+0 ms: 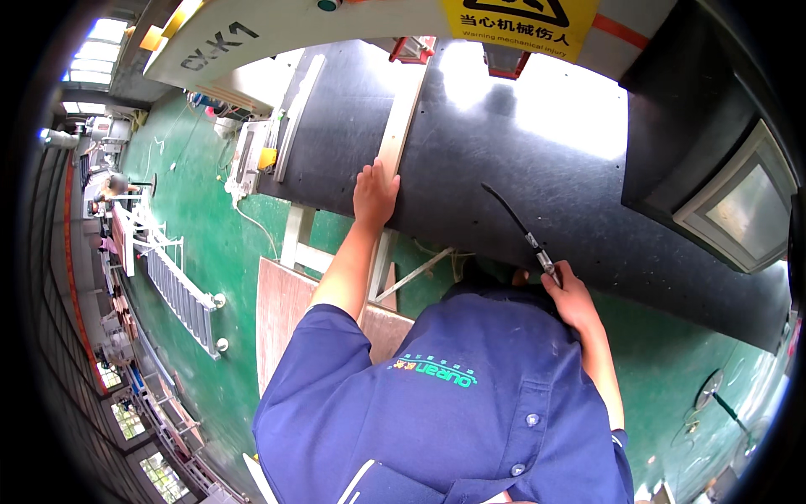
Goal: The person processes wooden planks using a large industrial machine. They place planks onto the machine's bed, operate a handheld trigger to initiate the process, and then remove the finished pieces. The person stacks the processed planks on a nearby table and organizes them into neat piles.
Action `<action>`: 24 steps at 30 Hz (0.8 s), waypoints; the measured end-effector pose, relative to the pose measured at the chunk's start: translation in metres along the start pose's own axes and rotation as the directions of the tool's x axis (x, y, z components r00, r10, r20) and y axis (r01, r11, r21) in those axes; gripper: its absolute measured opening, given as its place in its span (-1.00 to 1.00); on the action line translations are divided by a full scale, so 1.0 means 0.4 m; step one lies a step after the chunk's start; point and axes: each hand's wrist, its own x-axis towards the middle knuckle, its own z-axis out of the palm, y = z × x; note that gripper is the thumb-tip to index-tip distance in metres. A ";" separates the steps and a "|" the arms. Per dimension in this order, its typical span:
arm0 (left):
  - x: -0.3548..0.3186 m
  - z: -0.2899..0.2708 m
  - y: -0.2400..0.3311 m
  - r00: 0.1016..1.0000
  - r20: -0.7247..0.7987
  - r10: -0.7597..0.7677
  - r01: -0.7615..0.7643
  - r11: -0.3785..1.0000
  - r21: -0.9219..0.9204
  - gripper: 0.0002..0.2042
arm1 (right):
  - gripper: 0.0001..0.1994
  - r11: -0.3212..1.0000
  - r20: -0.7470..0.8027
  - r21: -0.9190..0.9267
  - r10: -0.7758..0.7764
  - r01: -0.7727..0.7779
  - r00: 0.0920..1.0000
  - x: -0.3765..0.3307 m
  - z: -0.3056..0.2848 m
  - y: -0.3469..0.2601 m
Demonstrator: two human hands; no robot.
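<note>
A long, pale wooden strip (401, 126) lies across the black machine table (504, 151), its far end reaching under the machine's head. My left hand (375, 197) grips it close to the table's near edge, fingers at its left side and thumb at its right. Held in my closed right hand (568, 294), near that same edge, is an air blow gun (541, 254) with a silver body and a long, thin, bent black nozzle. The nozzle points forward and left over the table, apart from the strip. My right palm hides the gun's handle.
Overhead curves a white machine housing (277, 46) with a yellow warning sign (516, 25). A screen box (739, 202) stands at the right. Metal rails (300, 118) lie left of the strip. Below are a frame leg (298, 235) and brown boards (281, 311). Farther left stands a roller conveyor (180, 290).
</note>
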 end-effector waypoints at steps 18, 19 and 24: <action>-0.002 0.007 0.015 0.999 -0.033 0.017 -0.018 1.000 -0.012 -0.43 | -0.60 1.000 -0.020 0.000 -0.030 0.030 0.999 0.008 0.010 0.012; 0.000 0.004 0.016 0.999 -0.030 0.017 -0.017 1.000 -0.018 -0.43 | -0.60 1.000 -0.022 -0.004 -0.031 0.031 0.999 0.007 0.010 0.012; 0.002 0.010 0.011 0.999 -0.042 0.019 -0.019 1.000 -0.017 -0.43 | -0.59 0.999 -0.003 -0.002 -0.034 0.034 0.999 0.007 0.013 0.008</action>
